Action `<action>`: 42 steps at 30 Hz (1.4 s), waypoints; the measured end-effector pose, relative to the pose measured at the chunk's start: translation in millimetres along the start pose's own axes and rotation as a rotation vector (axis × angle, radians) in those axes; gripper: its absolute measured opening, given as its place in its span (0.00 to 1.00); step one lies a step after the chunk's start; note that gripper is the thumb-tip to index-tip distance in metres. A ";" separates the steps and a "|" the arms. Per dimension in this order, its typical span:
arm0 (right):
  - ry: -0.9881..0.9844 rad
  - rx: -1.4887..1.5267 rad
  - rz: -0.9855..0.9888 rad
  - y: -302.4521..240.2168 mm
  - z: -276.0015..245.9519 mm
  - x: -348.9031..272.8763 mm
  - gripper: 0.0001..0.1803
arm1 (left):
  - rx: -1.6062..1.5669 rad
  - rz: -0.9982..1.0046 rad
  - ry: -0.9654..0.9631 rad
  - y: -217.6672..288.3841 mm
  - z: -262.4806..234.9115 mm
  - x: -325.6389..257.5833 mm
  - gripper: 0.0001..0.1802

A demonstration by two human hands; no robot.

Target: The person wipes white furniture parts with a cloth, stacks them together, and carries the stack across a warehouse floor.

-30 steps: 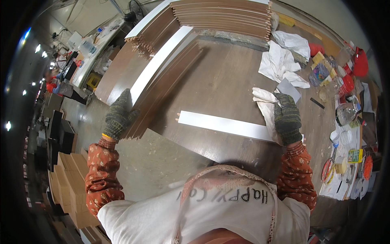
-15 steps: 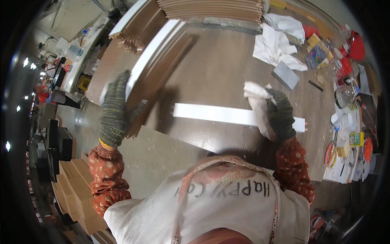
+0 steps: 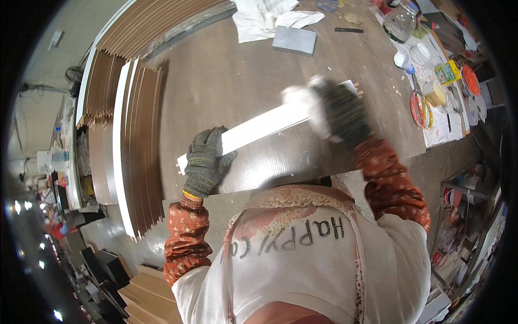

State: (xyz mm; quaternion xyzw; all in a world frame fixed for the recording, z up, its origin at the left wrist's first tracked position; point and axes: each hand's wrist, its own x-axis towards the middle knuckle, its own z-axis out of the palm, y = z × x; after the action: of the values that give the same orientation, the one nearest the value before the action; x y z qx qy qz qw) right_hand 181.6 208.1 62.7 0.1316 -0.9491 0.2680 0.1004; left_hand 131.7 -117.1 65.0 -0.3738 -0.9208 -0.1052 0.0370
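Note:
A narrow white board (image 3: 256,127) lies slantwise across the brown worktable, with small pegs sticking out at its ends. My left hand (image 3: 204,162), in a dark green knitted glove, grips the board's left end. Toward the other end, my gloved right hand (image 3: 343,112) presses a bunched white cloth (image 3: 300,101) against the board's top face. Motion blurs both this hand and the cloth, and the fingers are partly hidden.
Upright rows of brown-backed boards (image 3: 144,129) stand along the table's left side. Farther back lie a crumpled white cloth (image 3: 256,21), a grey block (image 3: 294,40) and a black strip (image 3: 349,30). Bottles, scissors (image 3: 417,109) and a yellow sponge (image 3: 434,94) crowd the right edge.
My left hand has come from the standing boards onto the white board's left end. The board now slants, its right end farther away. My right hand keeps the cloth; the view has shifted.

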 end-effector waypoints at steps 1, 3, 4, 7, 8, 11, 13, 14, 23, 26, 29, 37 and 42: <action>0.035 -0.181 0.127 17.8 -16.6 -10.5 0.16 | 0.007 -0.008 0.011 0.0 0.2 -4.2 0.32; 0.217 -0.225 0.552 79.5 -43.8 -44.0 0.16 | -0.017 -0.021 -0.017 9.9 -8.8 -2.3 0.31; 0.367 -0.070 0.838 110.4 -49.6 -61.1 0.16 | -0.033 -0.017 -0.032 17.5 -17.3 2.3 0.30; 0.757 -0.360 0.520 116.5 -53.3 -85.2 0.16 | 0.003 -0.027 -0.042 32.6 -32.8 8.3 0.31; 0.742 -0.178 0.516 124.6 -44.6 -84.5 0.15 | 0.036 -0.012 -0.043 35.6 -36.1 7.5 0.31; 0.477 -0.009 0.016 30.3 -38.4 -38.1 0.18 | -0.033 -0.085 -0.179 35.4 -36.2 -1.3 0.32; 0.431 -0.247 -0.273 -21.5 -17.4 -24.2 0.18 | -0.073 -0.082 -0.210 41.0 -41.1 -2.7 0.32; 0.472 -0.295 -0.307 -26.0 6.0 -25.1 0.18 | -0.070 -0.054 -0.188 44.4 -42.4 -3.7 0.32; 0.347 -0.387 -0.016 43.1 -91.9 -13.3 0.23 | -0.019 -0.003 0.118 30.4 -41.5 -43.6 0.30; 0.530 -0.406 0.122 88.3 -98.5 -11.2 0.26 | -0.128 -0.103 0.050 32.7 -38.5 -38.2 0.29; 0.582 -0.330 0.107 105.0 -90.1 -11.3 0.25 | -0.736 -0.463 -0.022 53.3 -37.0 -36.2 0.28; 0.679 -0.635 0.563 172.7 -183.4 -131.7 0.23 | -0.874 -0.478 -0.022 49.9 -17.2 -45.5 0.27; 0.113 -0.807 1.058 194.6 -224.3 -202.8 0.25 | -0.077 -0.105 -0.102 63.4 -6.9 -39.8 0.33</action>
State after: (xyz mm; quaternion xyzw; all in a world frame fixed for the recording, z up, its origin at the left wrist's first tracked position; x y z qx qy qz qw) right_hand 341.1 527.8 103.4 -0.4141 -0.9047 -0.0887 0.0465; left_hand 204.3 -101.4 76.4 -0.3310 -0.9351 -0.1231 -0.0300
